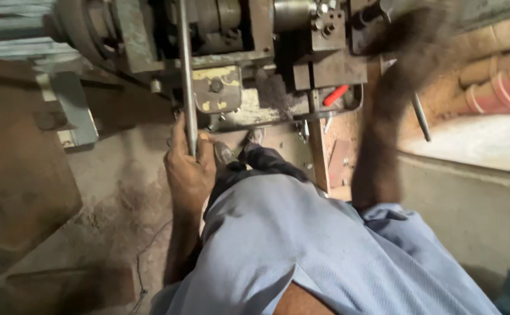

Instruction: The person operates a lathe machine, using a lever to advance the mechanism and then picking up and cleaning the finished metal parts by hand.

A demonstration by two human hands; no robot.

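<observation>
My left hand [188, 166] is wrapped around the lower end of a long grey metal rod [186, 64] that runs upward into an old metal machine [249, 52]. My right arm reaches up on the right side; my right hand [418, 32] is motion-blurred near a dark lever at the machine's upper right, and I cannot tell whether it grips anything. My light blue shirt fills the bottom of the view.
A red-handled tool [335, 95] lies on the machine's lower right part. A thin metal bar [421, 116] leans to the right of my arm. Reddish ribbed pipes [500, 87] lie at far right. A rusty plate [16, 169] sits on the dusty floor at left.
</observation>
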